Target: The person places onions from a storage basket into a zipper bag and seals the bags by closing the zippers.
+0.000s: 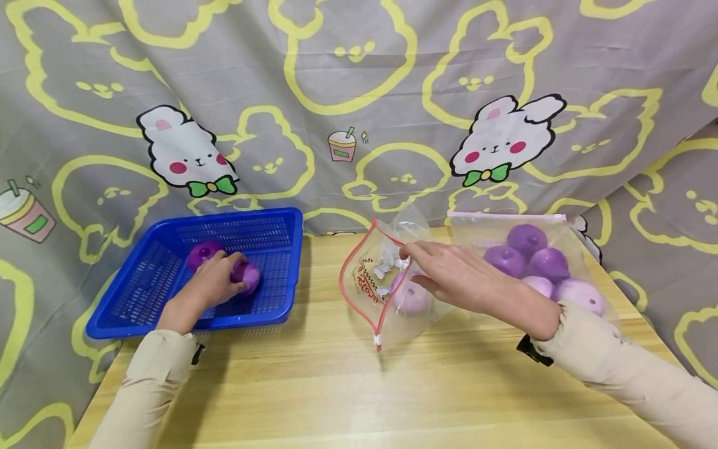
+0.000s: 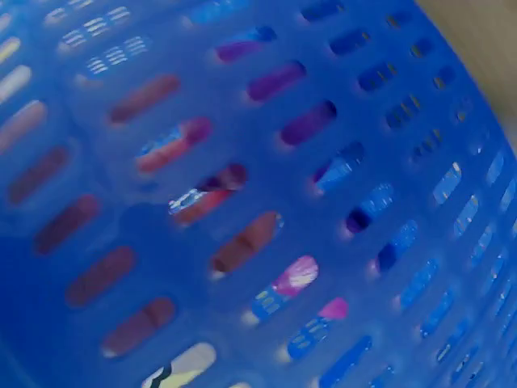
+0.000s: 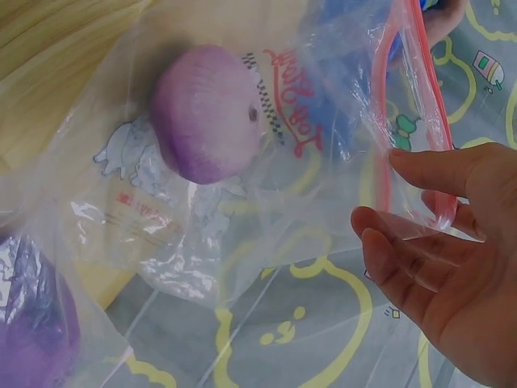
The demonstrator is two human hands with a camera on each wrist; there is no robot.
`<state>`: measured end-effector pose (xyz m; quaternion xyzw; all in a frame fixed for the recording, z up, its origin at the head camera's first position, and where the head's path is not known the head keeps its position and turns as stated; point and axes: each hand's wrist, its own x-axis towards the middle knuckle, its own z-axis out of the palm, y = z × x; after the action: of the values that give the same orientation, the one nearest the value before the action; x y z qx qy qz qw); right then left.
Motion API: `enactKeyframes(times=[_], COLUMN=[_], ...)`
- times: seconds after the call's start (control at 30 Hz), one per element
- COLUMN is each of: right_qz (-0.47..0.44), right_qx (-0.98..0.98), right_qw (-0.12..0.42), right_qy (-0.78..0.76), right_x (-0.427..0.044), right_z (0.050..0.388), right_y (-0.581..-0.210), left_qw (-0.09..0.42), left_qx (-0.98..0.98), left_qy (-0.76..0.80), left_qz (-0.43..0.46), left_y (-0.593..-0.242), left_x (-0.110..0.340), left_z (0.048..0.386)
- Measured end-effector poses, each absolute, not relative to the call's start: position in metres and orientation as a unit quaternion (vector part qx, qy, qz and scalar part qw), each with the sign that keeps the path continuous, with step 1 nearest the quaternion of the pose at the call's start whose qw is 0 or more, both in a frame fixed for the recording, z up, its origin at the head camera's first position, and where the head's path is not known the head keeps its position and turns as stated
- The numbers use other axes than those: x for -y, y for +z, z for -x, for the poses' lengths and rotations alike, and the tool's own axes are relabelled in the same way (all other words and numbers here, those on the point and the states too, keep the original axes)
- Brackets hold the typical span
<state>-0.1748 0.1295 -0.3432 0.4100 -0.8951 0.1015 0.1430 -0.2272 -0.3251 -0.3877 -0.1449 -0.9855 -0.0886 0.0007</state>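
In the head view my left hand (image 1: 207, 284) reaches into a blue plastic basket (image 1: 285, 249) and grips a purple onion (image 1: 251, 279). Beside that hand, a second, darker onion (image 1: 201, 254) lies in the basket. The left wrist view shows mostly the slotted basket wall (image 2: 186, 267), with bits of purple through the holes. My right hand (image 1: 468, 277) pinches the red-edged mouth of a clear zip bag (image 1: 353, 265), which stands partly open. A pale purple onion (image 3: 206, 113) sits inside it, seen through the plastic in the right wrist view.
Behind the right forearm, another clear zip bag (image 1: 465, 234) with a pink closure holds several onions (image 1: 527, 238). Both bags and the basket are on a wooden table (image 1: 314, 386). A patterned grey curtain (image 1: 314, 81) hangs along the table's back edge.
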Motion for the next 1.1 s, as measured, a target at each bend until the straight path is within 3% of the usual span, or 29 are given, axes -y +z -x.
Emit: enactKeyframes(times=[0.23, 0.57, 0.83, 1.1], right_qz=[-0.407, -0.414, -0.416, -0.416], right_qx=[0.896, 0.894, 0.894, 0.894], right_qw=[0.141, 0.128, 0.122, 0.118], right_qy=[0.109, 0.113, 0.113, 0.117], right_x=[-0.131, -0.126, -0.122, -0.121], right_z=[0.175, 0.177, 0.181, 0.18], right_y=[-0.341, -0.338, -0.334, -0.333], left_qw=[-0.03, -0.011, -0.031, 0.008], left_qx=[0.982, 0.972, 0.974, 0.969], left_qy=[-0.134, -0.167, -0.151, -0.166], left_qz=[0.131, 0.164, 0.165, 0.184], left_y=[-0.397, -0.407, -0.403, -0.398], left_x=[0.338, 0.349, 0.344, 0.345], left_z=[0.226, 0.225, 0.229, 0.224])
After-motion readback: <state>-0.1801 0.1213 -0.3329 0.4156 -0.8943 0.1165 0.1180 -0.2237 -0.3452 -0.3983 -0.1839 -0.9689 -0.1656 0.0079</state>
